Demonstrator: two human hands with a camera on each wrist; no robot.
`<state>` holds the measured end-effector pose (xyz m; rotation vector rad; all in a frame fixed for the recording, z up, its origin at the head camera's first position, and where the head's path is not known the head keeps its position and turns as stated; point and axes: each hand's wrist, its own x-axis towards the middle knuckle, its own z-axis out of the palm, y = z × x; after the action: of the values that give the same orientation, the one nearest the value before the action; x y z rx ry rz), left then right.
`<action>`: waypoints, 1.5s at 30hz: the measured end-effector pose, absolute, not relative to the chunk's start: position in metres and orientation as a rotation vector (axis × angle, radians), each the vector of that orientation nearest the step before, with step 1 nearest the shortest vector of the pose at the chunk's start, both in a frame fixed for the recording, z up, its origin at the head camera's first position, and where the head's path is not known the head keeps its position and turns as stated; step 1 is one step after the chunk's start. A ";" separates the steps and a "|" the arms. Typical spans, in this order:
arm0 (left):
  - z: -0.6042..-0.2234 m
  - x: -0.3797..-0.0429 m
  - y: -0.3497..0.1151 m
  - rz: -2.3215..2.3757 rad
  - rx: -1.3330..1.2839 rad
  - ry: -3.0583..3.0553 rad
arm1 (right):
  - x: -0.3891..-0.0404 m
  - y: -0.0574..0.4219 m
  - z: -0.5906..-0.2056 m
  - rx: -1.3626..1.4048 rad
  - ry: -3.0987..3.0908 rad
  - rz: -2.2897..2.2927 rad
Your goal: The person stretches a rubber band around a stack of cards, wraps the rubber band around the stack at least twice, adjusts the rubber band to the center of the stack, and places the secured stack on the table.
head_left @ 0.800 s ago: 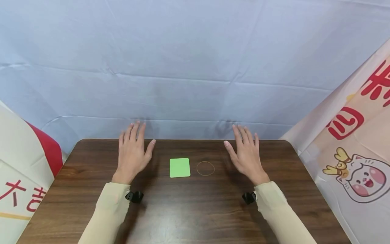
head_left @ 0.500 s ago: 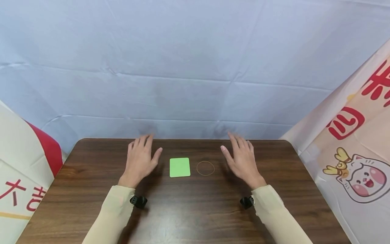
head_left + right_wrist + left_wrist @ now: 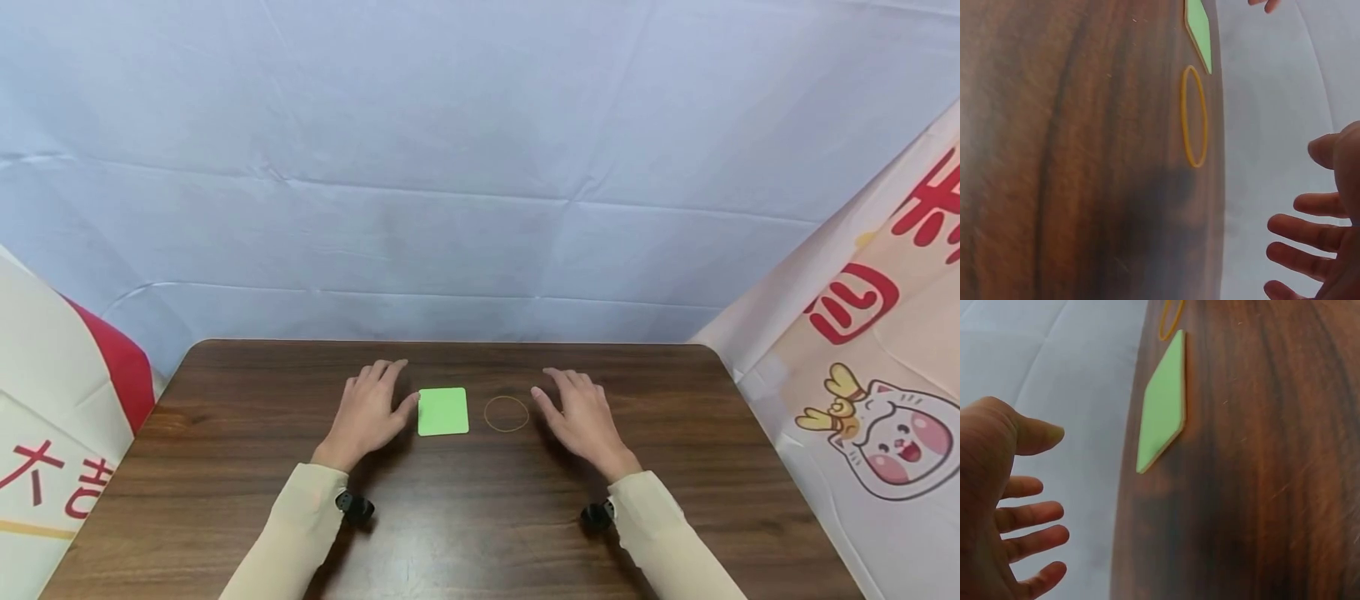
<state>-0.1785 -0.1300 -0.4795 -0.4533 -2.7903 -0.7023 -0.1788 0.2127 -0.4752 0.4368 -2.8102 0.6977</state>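
Left wrist view: shows a gap between left hand point(image 3: 982, 503) and green square point(image 3: 1163, 406), not readable from the head, plus a thin tan side under the flat, bright face. Head view: gives the square's rounded corners whole, lying near the tabletop's point(image 3: 480, 533) far edge, about midway between its far corners, with thin yellow-orange band point(image 3: 506, 432) looped just to the right, untouched by right hand point(image 3: 585, 417). Both hands loosely spread, gripping nothing.
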 end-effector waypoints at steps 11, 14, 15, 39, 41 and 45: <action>-0.491 -0.182 -0.118 -0.826 -0.477 -2.995 | -0.177 0.203 -0.489 0.427 -2.962 0.745; -0.491 -0.182 -0.115 -0.844 -0.477 -3.047 | -0.177 0.200 -0.492 0.425 -3.006 0.745; -0.492 -0.183 -0.115 -0.843 -0.479 -3.061 | -0.178 0.199 -0.492 0.423 -3.016 0.745; -0.489 -0.196 -0.105 -0.737 -0.506 -3.184 | -0.190 0.181 -0.497 0.416 -3.040 0.710; -0.489 -0.198 -0.105 -0.749 -0.491 -3.196 | -0.190 0.180 -0.497 0.423 -3.039 0.710; -0.487 -0.202 -0.104 -0.774 -0.455 -3.221 | -0.191 0.179 -0.497 0.427 -3.044 0.700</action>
<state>-0.2023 -0.1043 -0.4874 -0.4548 -3.2208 -0.7738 -0.1909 0.1791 -0.4967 0.4269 -3.0437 0.6997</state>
